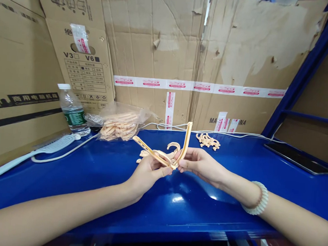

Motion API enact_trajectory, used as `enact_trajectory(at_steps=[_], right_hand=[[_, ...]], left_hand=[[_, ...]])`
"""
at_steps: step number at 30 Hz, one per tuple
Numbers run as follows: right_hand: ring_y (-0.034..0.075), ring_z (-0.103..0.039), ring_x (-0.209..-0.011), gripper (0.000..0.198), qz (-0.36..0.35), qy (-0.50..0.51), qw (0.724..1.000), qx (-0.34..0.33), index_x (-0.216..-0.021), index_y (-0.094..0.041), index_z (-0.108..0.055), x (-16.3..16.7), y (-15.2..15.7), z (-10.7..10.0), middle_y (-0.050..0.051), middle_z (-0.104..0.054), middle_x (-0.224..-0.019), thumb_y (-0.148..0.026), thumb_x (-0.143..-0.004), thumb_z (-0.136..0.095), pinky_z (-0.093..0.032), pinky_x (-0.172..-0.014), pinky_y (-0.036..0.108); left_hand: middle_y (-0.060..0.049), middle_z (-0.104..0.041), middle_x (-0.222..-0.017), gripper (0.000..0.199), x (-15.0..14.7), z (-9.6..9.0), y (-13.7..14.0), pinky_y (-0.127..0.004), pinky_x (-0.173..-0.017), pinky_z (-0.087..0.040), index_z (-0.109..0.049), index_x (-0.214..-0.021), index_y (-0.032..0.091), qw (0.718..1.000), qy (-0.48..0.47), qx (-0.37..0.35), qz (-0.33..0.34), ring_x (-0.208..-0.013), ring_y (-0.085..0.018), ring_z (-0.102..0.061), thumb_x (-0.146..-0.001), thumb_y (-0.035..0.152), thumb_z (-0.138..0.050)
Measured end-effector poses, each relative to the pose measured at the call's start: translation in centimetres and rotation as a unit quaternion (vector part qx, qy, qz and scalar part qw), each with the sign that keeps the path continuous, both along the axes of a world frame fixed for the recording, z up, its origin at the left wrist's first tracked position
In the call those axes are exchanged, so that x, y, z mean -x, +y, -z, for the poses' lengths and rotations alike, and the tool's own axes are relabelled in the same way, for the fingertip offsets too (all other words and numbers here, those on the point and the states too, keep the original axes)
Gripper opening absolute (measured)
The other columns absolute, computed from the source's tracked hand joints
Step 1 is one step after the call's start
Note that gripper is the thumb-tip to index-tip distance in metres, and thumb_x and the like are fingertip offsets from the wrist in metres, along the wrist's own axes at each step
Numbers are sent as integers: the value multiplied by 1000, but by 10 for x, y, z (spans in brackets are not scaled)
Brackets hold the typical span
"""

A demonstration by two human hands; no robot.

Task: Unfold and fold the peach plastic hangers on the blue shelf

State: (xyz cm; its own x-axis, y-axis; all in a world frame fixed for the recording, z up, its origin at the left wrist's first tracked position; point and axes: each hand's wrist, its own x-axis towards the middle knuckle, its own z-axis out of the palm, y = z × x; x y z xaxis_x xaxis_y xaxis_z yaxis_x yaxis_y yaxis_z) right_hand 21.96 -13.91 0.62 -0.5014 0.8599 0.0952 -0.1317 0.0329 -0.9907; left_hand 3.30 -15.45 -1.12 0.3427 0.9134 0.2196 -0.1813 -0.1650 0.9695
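In the head view my left hand (146, 174) pinches a long cream plastic arm (145, 145) with a slot along it, like part of a folding hanger. My right hand (199, 164) grips a second, slightly curved channelled arm (187, 137), which points upward. The two arms meet in a V at their lower ends between my fingertips, above the table; whether they are joined there I cannot tell. Behind my hands a curved hook-shaped piece (174, 144) and several flat cream pieces (144, 153) show, partly hidden.
A pile of small curved cream pieces (208, 141) lies right on the blue table (180, 214). A clear bag of long pieces (120, 125), a water bottle (74, 111) and a pale hairbrush (52, 145) are left. A dark phone or tablet (302, 159) lies far right. Cardboard (157, 55) walls the back.
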Motion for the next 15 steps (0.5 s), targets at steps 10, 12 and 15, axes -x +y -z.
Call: enact_trajectory(at_steps=[10, 12, 15], right_hand=[[13, -66, -73, 25, -32, -41, 996, -74, -81, -14, -64, -2, -1, -9, 3, -70, -77, -24, -65, -81, -52, -71, 27], [14, -66, -73, 24, -36, -47, 994, -89, -80, -14, -64, -2, -2, -10, 3, -70, -76, -24, -65, -80, -53, -71, 27], [15, -67, -72, 24, -30, -48, 993, -103, -79, -15, -65, -1, -4, -9, 2, -70, -75, -25, -65, -81, -54, -71, 28]], left_hand=[[-2, -67, -75, 21, 0, -3, -5, -29, -73, -47, -60, -76, 16, 1000, 5, -13, 12, -75, -17, -62, -67, 23, -78], [-3, -68, -79, 22, 0, -1, -4, -29, -72, -47, -61, -76, 15, 1000, 6, -13, 5, -77, -18, -61, -65, 23, -78], [-4, -68, -81, 20, 1, 2, -3, -29, -69, -47, -62, -75, 15, 1000, 5, -5, -5, -74, -17, -61, -63, 20, -78]])
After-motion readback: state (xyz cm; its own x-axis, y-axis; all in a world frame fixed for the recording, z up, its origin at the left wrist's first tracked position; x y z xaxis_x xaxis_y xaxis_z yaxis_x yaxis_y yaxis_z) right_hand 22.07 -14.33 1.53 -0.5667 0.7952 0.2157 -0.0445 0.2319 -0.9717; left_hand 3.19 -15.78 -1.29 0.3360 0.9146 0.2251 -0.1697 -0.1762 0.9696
